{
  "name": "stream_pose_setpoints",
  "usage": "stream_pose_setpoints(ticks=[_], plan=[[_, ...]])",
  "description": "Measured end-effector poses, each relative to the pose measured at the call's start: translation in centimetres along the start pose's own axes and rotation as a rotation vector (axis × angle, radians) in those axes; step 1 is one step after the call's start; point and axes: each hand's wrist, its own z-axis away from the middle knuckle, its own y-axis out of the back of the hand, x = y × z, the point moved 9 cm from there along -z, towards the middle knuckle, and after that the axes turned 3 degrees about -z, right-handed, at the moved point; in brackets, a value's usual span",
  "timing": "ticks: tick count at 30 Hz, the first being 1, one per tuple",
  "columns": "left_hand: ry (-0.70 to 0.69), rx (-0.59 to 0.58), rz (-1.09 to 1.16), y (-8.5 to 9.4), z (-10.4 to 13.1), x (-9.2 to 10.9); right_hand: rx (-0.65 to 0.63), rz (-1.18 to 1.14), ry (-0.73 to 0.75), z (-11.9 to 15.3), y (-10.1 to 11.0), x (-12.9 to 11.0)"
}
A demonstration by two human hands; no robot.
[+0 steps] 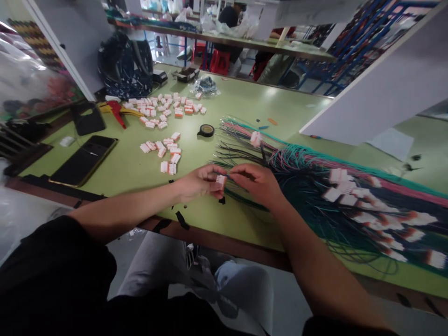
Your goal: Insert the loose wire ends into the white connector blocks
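Note:
My left hand (201, 182) pinches a white and orange connector (220, 182) just above the green table (133, 172). Close beside it on the right, my right hand (254, 179) has thumb and fingers pressed together around a thin wire at the connector; the wire is small and partly hidden. Stripped wire ends (224, 151) fan out behind both hands. They belong to a long bundle of teal, pink and dark wires (297, 158) running off to the right. White connectors (346, 189) are attached to wires lying past my right forearm.
Loose connectors (171, 149) lie left of centre, with a larger group (168, 105) behind. Black tape (206, 130), a phone (84, 161), red-yellow pliers (117, 111) and a dark bag (126, 65) are also there. A slanted white panel (371, 74) stands at the right.

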Motion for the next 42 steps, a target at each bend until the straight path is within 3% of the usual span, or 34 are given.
stream_pose_setpoints(ticks=[4,15,31,37,42], plan=[[-0.004,0.004,0.000,0.2,-0.1,0.3,-0.086,-0.042,0.009,0.5,-0.7,-0.3],[-0.008,0.002,-0.023,0.2,0.0,0.4,-0.018,0.101,0.060,1.3,-0.7,-1.6],[-0.056,0.057,-0.168,0.2,0.2,1.0,-0.021,0.241,0.057,1.6,-1.1,-1.5],[-0.068,0.084,-0.242,0.1,0.2,0.6,-0.040,0.241,0.037,1.6,-2.4,-1.1],[-0.075,0.143,-0.185,0.8,0.1,0.4,-0.089,0.100,-0.006,1.4,-2.4,-0.2]])
